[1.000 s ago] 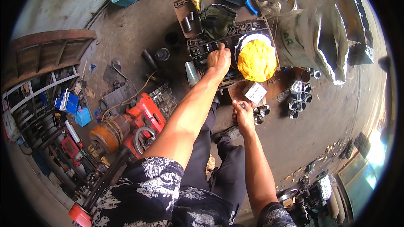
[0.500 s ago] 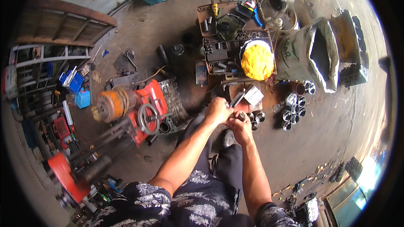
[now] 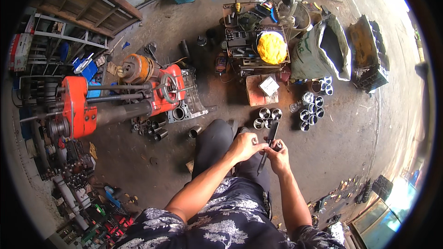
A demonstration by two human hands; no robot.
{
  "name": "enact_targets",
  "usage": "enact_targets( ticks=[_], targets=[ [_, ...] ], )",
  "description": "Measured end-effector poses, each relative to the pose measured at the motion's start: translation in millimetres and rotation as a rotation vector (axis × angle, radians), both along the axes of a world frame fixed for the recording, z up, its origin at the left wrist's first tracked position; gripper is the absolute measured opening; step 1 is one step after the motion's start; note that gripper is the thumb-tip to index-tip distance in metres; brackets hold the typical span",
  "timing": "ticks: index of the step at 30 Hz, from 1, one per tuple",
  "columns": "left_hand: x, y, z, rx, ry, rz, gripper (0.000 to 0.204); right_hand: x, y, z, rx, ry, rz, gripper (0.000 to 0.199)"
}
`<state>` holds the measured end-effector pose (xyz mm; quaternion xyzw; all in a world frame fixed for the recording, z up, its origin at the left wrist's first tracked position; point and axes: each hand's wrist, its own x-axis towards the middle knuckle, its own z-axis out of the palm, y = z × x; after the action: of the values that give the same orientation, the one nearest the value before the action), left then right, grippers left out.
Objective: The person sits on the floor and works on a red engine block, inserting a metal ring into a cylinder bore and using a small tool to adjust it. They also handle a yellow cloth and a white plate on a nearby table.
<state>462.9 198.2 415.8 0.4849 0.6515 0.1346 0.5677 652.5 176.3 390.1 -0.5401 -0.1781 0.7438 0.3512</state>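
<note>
My right hand [image 3: 279,158] is closed around a dark metal tool [image 3: 273,131], which has a broad straight bar at its upper end and a thin rod at its lower end. A short dark cylinder [image 3: 277,146] shows between the same hand's fingers; whether it belongs to the tool I cannot tell. My left hand [image 3: 243,149] is closed beside it, its thumb reaching to the tool. A small greyish end [image 3: 254,141] peeks out of the left fist, its kind unclear. Just beyond both hands, several pistons [image 3: 265,113] stand grouped on the floor.
A red boring machine [image 3: 171,85] sits over an engine block [image 3: 178,113] on the left. Metal sleeves [image 3: 195,132] lie near my knee. Ahead are a white box [image 3: 268,85], a yellow cloth [image 3: 272,47] on tool trays, and a sack [image 3: 310,60]. More pistons [image 3: 312,109] stand to the right.
My view has shifted, and both hands now appear lower and nearer my lap. The bar-shaped tool has turned more upright between them, its thin rod now showing below.
</note>
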Motion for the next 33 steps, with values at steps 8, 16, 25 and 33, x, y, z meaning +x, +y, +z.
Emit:
enact_targets(
  ticks=[8,16,25,33],
  targets=[
    [-127,-102,-1,0.081,0.424,-0.087,0.035,4,-29,10,-0.145,0.008,0.0,0.027],
    [-249,-258,-33,-0.637,0.668,-0.161,0.062,-54,-15,2,-0.045,0.041,0.073,0.028],
    [-380,-282,-35,-0.413,0.415,-0.258,0.053,-198,-53,-31,-0.005,-0.012,-0.036,0.024],
    [-409,-230,-126,-0.164,0.326,-0.256,0.038,-304,-81,-101,-0.041,0.059,-0.171,0.029]
  ],
)
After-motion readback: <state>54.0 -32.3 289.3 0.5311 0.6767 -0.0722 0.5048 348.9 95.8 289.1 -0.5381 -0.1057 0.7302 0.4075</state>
